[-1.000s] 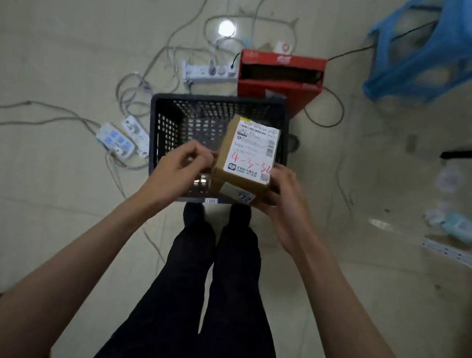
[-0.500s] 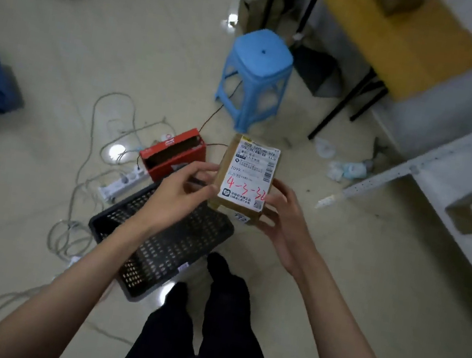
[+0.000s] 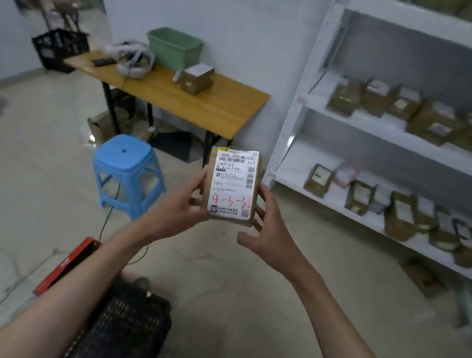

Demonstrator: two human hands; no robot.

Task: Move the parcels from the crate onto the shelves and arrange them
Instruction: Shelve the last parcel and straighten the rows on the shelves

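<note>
Both hands hold a parcel (image 3: 232,185) upright in the air, label facing the camera, red "4-3-3" handwriting on it. The left hand (image 3: 177,206) grips its left edge, fingers curled round it; the right hand (image 3: 271,227) clasps its right edge. The crate (image 3: 121,334) sits on the floor below the arms. Shelves (image 3: 398,134) stand at the right, rows of parcels on them. A stool (image 3: 127,170) stands near a table (image 3: 209,105)
</note>
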